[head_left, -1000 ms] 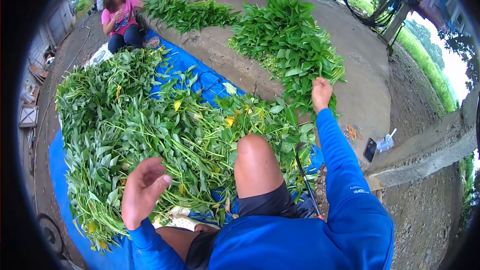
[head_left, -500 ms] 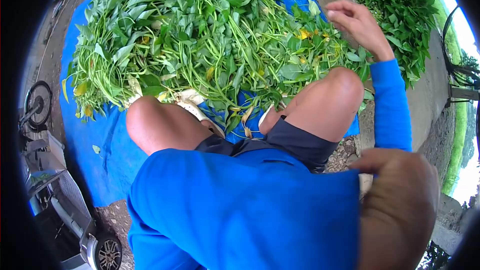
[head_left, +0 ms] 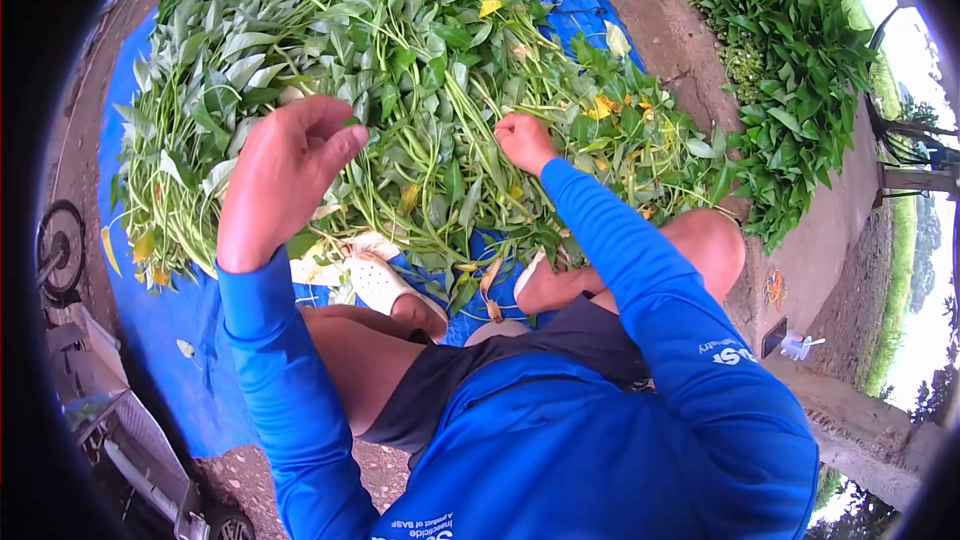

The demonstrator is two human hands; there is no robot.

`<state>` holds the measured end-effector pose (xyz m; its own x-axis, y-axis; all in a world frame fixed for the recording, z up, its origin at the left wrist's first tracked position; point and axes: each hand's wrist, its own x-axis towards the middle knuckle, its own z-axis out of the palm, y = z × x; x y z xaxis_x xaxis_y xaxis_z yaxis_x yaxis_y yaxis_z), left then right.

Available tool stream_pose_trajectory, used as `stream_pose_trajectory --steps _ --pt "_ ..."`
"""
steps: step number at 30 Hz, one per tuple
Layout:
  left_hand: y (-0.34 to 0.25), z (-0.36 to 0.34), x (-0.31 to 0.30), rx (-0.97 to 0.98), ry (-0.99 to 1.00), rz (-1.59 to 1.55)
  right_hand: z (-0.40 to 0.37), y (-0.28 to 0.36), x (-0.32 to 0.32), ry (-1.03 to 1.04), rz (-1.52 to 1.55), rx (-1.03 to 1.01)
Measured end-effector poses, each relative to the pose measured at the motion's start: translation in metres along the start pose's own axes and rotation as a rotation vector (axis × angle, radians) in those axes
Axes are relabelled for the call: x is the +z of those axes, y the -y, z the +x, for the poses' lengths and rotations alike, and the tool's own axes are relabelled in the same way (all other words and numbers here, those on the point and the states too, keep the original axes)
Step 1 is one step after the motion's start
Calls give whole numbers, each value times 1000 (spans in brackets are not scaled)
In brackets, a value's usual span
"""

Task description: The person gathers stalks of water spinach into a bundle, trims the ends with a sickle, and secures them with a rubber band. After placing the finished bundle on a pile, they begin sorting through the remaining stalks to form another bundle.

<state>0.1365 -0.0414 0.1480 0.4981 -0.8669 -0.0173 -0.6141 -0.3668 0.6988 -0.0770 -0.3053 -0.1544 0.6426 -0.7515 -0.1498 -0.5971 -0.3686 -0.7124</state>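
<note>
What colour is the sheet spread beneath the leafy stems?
The sheet is blue; it shows best at the head view's left.

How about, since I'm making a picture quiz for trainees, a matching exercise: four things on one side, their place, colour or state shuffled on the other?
Column one
1. Right hand
2. Tarp
3. Shoes
4. Stacked dark green leaves

Column two
A. White
B. On the concrete, toward the picture's right side
C. Fingers curled, seen against the loose stems
D. Blue, spread beneath the loose stems

Right pairs: 1-C, 2-D, 3-A, 4-B
</note>
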Motion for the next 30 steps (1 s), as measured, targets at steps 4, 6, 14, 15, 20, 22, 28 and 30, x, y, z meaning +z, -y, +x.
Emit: stream_pose_trajectory --steps 4,6,14,15,20,22,28,30 --pt "7 11 -9 -40 50 121 4 16 21 7 24 55" --pt "4 11 -8 -45 52 200 11 17 23 53 -28 109" --pt "-2 -11 -9 -86 143 140 135 -30 -48 -328 -115 40" --pt "-3 -9 -8 -91 160 152 149 -29 -61 -354 -199 46" --pt "3 8 -1 -158 237 273 228 -65 -67 -316 -448 42" --pt "2 16 4 -187 229 273 236 -55 -58 -194 -435 208" --pt "5 28 12 -230 275 280 263 -54 -61 83 -402 437" --pt "4 28 11 -237 274 283 285 -75 -67 123 -419 325"
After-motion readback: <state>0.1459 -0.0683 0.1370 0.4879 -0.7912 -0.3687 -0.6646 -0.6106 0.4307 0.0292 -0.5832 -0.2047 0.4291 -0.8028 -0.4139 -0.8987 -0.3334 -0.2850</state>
